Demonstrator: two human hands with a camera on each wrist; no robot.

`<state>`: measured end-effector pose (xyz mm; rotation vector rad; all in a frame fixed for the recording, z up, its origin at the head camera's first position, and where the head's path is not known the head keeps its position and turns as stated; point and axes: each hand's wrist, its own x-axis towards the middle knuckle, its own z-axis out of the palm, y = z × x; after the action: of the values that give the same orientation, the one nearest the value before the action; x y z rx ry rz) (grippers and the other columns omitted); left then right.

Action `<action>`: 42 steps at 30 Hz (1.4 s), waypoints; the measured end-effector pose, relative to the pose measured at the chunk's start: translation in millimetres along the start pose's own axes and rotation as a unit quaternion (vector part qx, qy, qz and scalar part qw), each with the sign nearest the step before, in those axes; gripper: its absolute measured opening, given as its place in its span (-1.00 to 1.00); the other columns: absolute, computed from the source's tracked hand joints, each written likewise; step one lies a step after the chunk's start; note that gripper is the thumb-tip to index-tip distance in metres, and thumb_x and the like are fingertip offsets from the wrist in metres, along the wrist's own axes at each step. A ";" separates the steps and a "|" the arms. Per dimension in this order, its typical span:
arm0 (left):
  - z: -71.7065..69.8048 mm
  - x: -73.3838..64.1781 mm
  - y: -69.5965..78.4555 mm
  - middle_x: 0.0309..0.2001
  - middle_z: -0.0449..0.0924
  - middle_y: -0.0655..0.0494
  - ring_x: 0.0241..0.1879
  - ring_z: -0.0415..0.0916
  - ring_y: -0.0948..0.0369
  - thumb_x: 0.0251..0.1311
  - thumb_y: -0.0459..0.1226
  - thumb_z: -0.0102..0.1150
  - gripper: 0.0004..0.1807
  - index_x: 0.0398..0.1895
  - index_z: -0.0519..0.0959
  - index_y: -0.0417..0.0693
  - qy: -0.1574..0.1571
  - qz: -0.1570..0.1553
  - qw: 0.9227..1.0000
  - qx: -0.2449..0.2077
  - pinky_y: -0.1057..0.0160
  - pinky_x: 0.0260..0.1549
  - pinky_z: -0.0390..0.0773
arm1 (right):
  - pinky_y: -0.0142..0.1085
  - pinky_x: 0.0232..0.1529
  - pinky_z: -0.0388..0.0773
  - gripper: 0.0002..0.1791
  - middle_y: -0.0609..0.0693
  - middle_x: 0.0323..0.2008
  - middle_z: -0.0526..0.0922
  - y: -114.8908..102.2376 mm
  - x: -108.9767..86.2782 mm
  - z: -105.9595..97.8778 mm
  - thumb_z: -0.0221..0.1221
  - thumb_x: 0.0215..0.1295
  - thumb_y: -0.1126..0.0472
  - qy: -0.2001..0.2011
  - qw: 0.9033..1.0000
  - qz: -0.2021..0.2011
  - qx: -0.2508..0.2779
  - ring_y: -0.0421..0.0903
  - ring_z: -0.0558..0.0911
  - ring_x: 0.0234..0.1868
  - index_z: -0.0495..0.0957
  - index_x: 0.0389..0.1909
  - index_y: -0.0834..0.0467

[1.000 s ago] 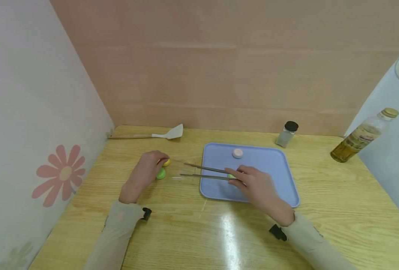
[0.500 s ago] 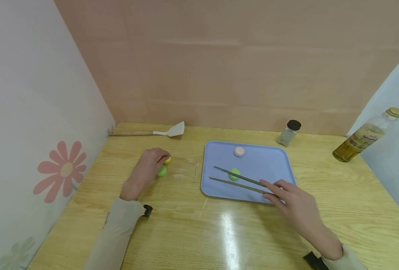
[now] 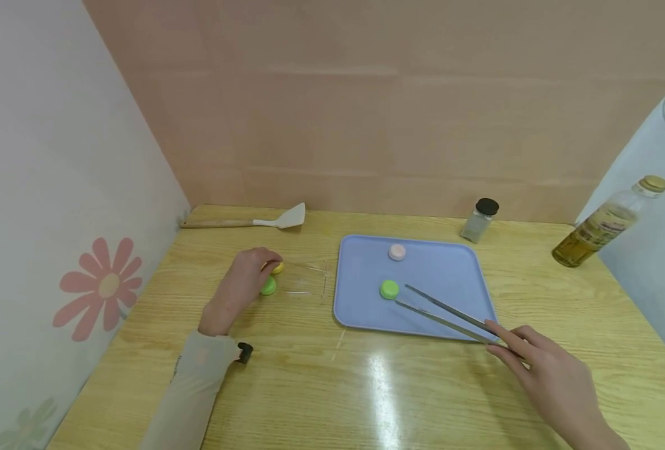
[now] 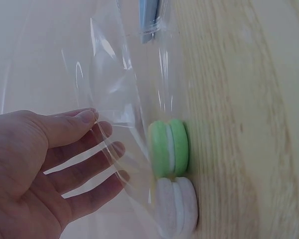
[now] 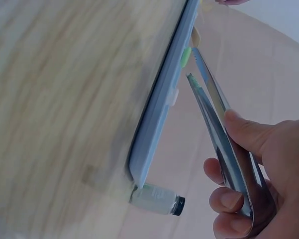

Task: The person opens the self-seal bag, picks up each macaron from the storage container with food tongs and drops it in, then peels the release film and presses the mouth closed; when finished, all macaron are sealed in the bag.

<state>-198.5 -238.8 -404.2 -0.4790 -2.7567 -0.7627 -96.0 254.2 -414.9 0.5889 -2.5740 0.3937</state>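
My left hand (image 3: 239, 290) pinches the edge of a clear plastic bag (image 4: 124, 99) between thumb and fingers, its other fingers spread behind the film. A green macaron (image 4: 170, 149) and a pale macaron (image 4: 176, 206) lie side by side at the bag in the left wrist view. The head view shows a yellow macaron (image 3: 279, 268) partly hidden by my fingers. My right hand (image 3: 554, 378) grips metal tongs (image 3: 452, 310), arms apart and nothing between the tips. Those tips are beside another green macaron (image 3: 389, 289) on the blue tray (image 3: 445, 269).
A pale pink macaron (image 3: 397, 252) sits near the tray's back edge. Behind the tray stands a black-capped jar (image 3: 479, 221), with an oil bottle (image 3: 602, 226) at the right. A white spatula (image 3: 290, 217) with a wooden handle lies at the back left.
My right hand has moved rightward and toward me with the tongs, drawing their tips from the bag's mouth back over the tray. The left hand stays in place.
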 end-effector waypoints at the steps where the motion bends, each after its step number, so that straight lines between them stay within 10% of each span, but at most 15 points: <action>1: -0.1 -0.1 -0.1 -0.15 0.72 -0.13 -0.13 0.68 -0.03 0.27 -0.49 0.30 -0.85 -0.12 0.73 -0.33 0.000 0.000 1.000 0.000 0.05 -0.13 0.69 | -0.57 -0.75 0.04 -0.50 -0.38 -0.45 0.42 1.3 -1.2 -0.2 0.50 0.03 0.18 0.000 1.000 0.001 -0.002 -0.46 0.16 -0.64 0.74 0.07 -0.08; 42: -0.4 0.1 -1.4 -0.16 0.72 -0.12 -0.13 0.68 -0.01 0.28 -0.48 0.30 -0.86 -0.13 0.73 -0.31 0.003 0.002 1.000 0.003 0.07 -0.14 0.69 | -0.48 -0.72 0.13 -0.53 -0.34 -0.47 0.53 -0.3 21.0 29.4 0.48 0.05 0.19 -0.007 0.999 -0.033 0.012 -0.46 0.17 -0.64 0.74 0.07 -0.04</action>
<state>-199.1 -240.1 -404.4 -0.4809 -2.7508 -0.7537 -123.7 236.0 -429.3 0.6854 -2.5579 0.4007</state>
